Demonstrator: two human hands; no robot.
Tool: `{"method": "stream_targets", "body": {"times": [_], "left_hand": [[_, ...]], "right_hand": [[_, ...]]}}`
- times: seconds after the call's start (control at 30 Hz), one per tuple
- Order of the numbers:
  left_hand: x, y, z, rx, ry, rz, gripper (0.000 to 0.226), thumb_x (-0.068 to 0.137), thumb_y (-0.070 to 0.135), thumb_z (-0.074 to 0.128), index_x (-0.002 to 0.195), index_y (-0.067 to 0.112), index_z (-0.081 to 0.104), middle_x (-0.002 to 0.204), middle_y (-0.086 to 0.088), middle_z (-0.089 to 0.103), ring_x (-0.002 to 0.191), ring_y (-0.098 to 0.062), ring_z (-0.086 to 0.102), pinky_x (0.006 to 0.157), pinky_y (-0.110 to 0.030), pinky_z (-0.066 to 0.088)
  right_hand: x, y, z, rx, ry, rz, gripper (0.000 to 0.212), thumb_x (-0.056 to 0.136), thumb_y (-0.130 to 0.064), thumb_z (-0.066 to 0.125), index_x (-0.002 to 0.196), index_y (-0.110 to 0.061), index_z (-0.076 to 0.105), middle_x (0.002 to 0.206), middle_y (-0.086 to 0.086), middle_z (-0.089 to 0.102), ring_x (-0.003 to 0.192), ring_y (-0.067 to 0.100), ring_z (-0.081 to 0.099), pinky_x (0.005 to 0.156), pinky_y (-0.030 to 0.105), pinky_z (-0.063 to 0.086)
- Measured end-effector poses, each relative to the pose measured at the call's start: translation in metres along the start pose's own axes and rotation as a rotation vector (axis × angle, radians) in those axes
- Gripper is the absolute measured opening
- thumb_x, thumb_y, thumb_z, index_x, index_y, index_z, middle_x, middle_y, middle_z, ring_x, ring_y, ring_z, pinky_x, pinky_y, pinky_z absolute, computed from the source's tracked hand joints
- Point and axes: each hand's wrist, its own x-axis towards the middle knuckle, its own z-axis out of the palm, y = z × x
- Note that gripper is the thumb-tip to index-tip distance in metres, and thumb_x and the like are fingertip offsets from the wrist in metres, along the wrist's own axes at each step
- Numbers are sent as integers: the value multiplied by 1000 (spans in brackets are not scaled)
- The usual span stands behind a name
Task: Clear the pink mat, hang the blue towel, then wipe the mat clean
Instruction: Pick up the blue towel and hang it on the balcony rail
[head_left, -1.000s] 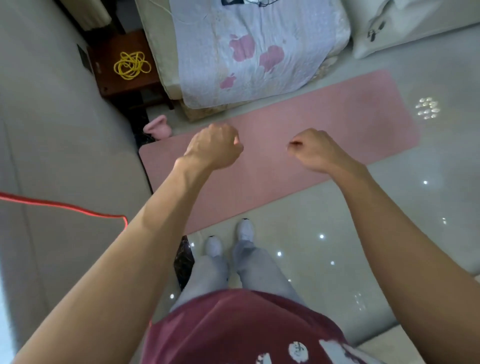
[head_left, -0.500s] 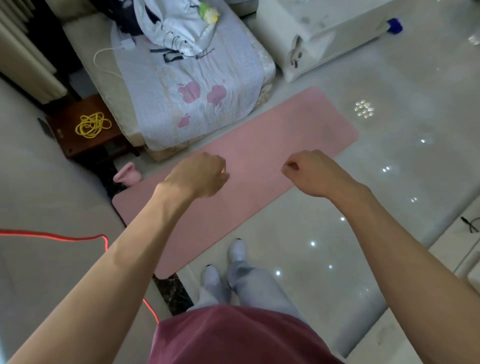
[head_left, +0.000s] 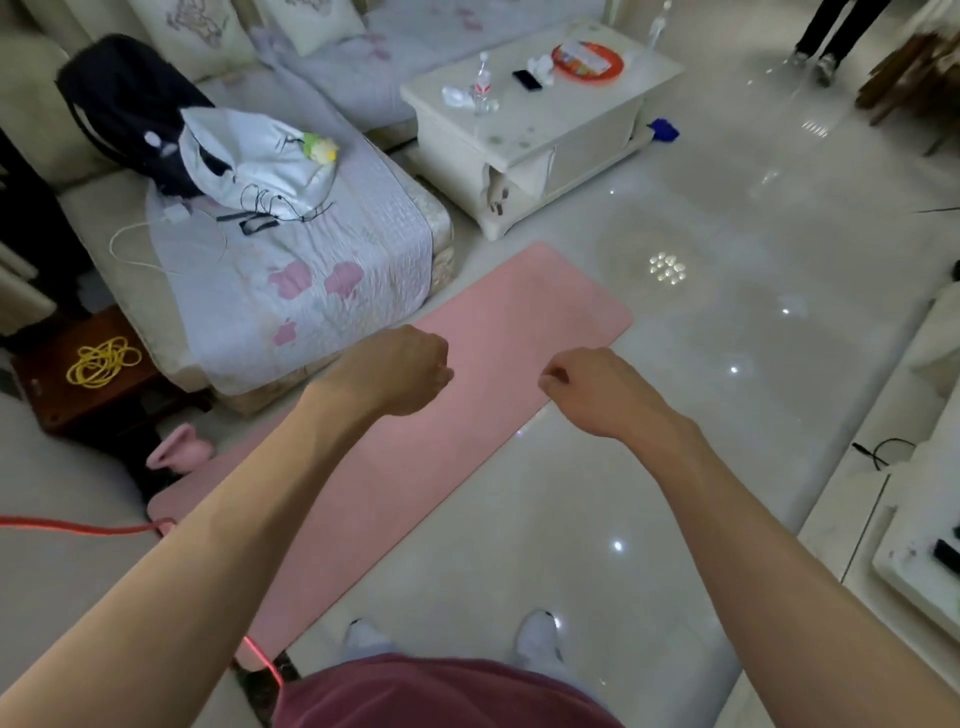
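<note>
**A lived-in living room at home**

A sofa (head_left: 98, 208) runs along the far side, its seat draped in a quilted floral cover (head_left: 337, 249), with patterned cushions (head_left: 192, 26) at its back. A black backpack (head_left: 119, 98) and a white bag (head_left: 260, 156) lie on the seat, next to a white charger cable (head_left: 150, 260). Near the sofa stands a white coffee table (head_left: 545, 135) carrying a water bottle (head_left: 482, 85), a phone (head_left: 526, 80) and an orange tray (head_left: 587, 65). The floor (head_left: 753, 415) is glossy pale tile that mirrors ceiling lights. A pink mat (head_left: 493, 332) lies on it beside the sofa, with a pink slipper (head_left: 179, 452) near one end. A low wooden stool (head_left: 52, 395) holds a coil of yellow cord (head_left: 104, 361).
</note>
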Motion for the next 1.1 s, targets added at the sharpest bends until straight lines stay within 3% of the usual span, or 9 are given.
{"method": "stream_targets", "body": {"times": [0.37,0.57,0.87,1.1], "left_hand": [[82,159,-12,75,-46,83,33,99,36,42,106,11,62,102,-8,64,94,-28,61,85,-42,52],[130,173,-13,99,-80,99,34,99,38,42,105,12,62,102,-8,65,94,-27,62,84,-41,52],[266,183,-36,123,-82,207,33,99,39,43,108,13,62,106,-8,64,96,-27,61,82,-38,51],[372,206,-68,116,-128,345,35,101,38,42,110,11,62,106,-9,65,96,-27,61,83,-38,51]], "right_hand": [[-6,161,-76,10,24,93,25,95,-26,46,95,-13,67,90,6,68,82,24,61,73,36,53],[19,201,-82,45,-5,129,27,95,-27,45,102,-14,68,96,5,67,86,23,61,77,38,54],[104,253,-117,25,14,260,26,96,-28,46,97,-13,67,90,4,69,80,24,64,77,41,56],[160,289,-163,27,67,384,25,97,-28,47,99,-16,69,89,3,68,79,22,61,71,32,51]]}}
